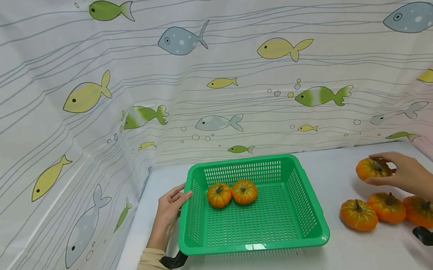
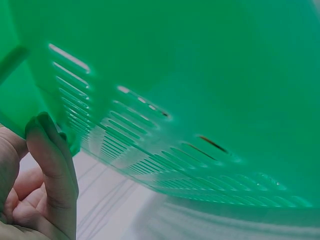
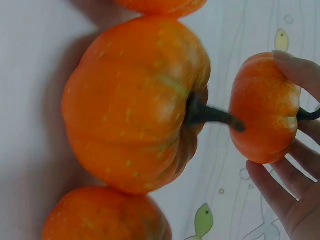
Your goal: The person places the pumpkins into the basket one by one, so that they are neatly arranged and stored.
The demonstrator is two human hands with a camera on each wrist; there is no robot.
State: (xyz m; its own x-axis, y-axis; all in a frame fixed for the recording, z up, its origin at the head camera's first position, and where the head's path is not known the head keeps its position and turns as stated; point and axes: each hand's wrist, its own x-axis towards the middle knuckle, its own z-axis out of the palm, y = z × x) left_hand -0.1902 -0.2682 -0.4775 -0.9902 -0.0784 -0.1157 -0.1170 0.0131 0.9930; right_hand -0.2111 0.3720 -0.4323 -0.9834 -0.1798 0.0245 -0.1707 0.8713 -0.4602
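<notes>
The right hand [image 1: 407, 172] pinches a pumpkin [image 1: 368, 169], well right of the green basket [image 1: 217, 248]; the left hand [image 1: 168, 212], partly hidden, seems to grip the basket's left side.

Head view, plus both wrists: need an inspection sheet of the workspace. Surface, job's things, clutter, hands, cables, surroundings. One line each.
Surface: white table, faint printed pattern near the front.
Job's things: green basket, upright; two pumpkins side by side in its back-left part; three pumpkins in a row on the table, right of the basket; a sixth pumpkin in hand.
Clutter: nothing seen.
Hands: left hand holds the basket's left rim; right hand grips the sixth pumpkin.
Cables: nothing seen.
Surroundings: white fish-print sheeting behind and at the sides.
</notes>
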